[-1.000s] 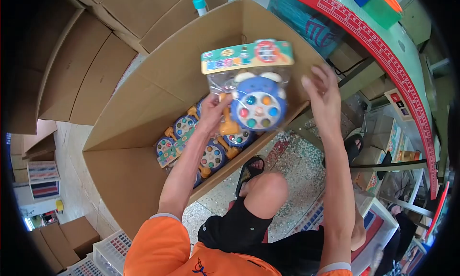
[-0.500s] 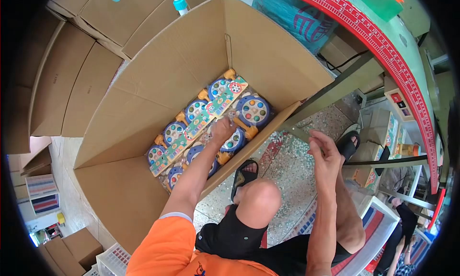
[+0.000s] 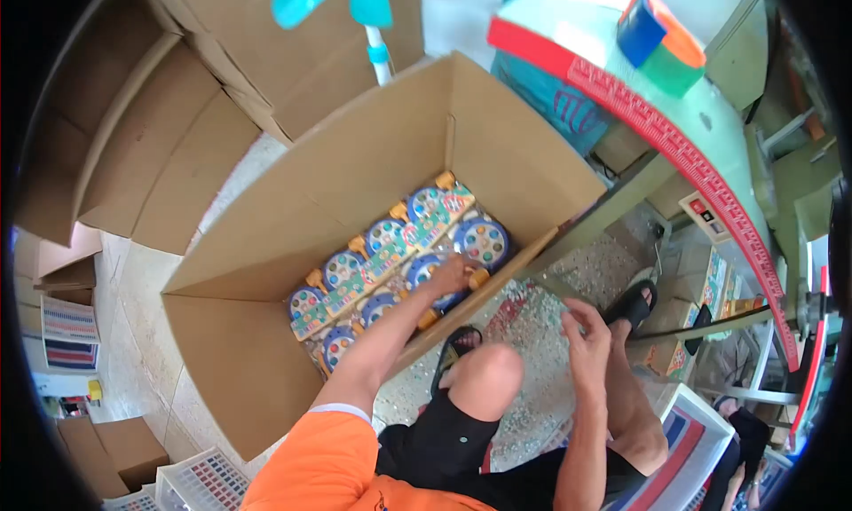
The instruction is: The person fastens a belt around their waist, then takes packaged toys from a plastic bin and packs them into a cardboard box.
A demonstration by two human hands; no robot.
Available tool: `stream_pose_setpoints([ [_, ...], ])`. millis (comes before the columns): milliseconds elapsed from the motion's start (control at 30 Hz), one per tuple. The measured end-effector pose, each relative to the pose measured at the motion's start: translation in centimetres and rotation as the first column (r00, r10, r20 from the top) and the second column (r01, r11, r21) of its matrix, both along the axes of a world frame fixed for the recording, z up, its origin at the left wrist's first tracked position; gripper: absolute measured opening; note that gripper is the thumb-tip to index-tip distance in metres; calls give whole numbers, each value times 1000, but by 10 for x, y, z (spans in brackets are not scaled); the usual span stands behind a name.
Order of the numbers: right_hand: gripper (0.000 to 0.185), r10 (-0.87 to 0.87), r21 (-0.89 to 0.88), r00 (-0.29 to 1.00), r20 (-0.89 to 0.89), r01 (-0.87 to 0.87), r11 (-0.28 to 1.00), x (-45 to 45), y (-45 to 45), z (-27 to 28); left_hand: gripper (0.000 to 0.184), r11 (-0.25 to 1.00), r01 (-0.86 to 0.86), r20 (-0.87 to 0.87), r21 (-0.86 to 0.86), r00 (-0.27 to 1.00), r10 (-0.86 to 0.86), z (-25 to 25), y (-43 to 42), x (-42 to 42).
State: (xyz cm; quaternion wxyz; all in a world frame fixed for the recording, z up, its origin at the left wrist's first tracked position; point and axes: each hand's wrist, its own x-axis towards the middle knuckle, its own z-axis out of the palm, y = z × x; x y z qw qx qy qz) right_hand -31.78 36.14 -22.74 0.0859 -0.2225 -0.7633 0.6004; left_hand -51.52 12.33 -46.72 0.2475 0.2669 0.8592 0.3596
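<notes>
Inside a large cardboard box [image 3: 257, 218], packaged round toys [image 3: 482, 242] with blue rims and coloured dots lie in two rows. Orange-yellow toy hammers [image 3: 479, 279] and printed card strips [image 3: 382, 263] go with them. My left hand [image 3: 449, 277] reaches into the box and rests on one toy in the row nearer me, beside a hammer. Its fingers look extended over the toy, though they are partly blurred. My right hand [image 3: 587, 338] hangs in the air above my leg, outside the box, fingers apart and holding nothing.
A green table [image 3: 710, 121] with a red ruler-marked edge curves along the right, bearing a tape roll [image 3: 661, 45]. Stacked cartons [image 3: 169, 147] stand at the left; a turquoise fan [image 3: 368, 5] is behind the box. White crates [image 3: 209, 480] sit near my sides.
The view has shifted, so the box appears lower. My left hand has moved slightly rightward across the toys, and more of a blue rim shows beside it. My right hand remains raised and empty.
</notes>
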Motion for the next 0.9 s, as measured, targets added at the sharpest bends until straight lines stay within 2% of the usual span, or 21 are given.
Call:
stream_pose_setpoints([
  [33, 20, 17, 25, 1000, -13, -17, 1000, 6, 0, 9, 38, 986, -73, 133, 152, 990, 53, 21, -7, 6],
  [67, 20, 29, 30, 998, -50, -28, 999, 14, -1, 24, 38, 984, -79, 97, 159, 993, 64, 48, -17, 12],
  [133, 19, 41, 78, 999, -2, -41, 996, 38, -2, 55, 45, 946, -169, 294, 278, 952, 83, 100, -33, 36],
  [200, 18, 54, 113, 998, -31, -51, 992, 69, 1, 70, 52, 945, -94, 217, 313, 976, 26, 146, -57, 65],
  [267, 18, 79, 160, 996, -40, -72, 984, 97, 8, 86, 54, 980, -53, 170, 190, 985, 20, 189, -76, 99],
  [500, 19, -24, 295, 993, -114, 57, 954, 199, 2, 152, 50, 935, 64, -71, 350, 997, -42, 239, -88, 158],
  [633, 19, -17, 339, 994, -107, 53, 939, 222, 0, 175, 46, 920, 171, -51, 354, 985, -163, 290, -78, 173],
  [667, 19, -6, 341, 995, -98, 39, 939, 228, 0, 177, 46, 921, 171, -36, 351, 985, -170, 285, -72, 184],
  [767, 21, 33, 276, 996, -81, -10, 961, 215, -3, 181, 43, 843, 317, -414, 435, 902, -125, 274, -51, 183],
  [900, 23, 155, 214, 987, -28, -146, 966, 184, -4, 164, 41, 859, 347, -356, 377, 910, -211, 270, -36, 196],
])
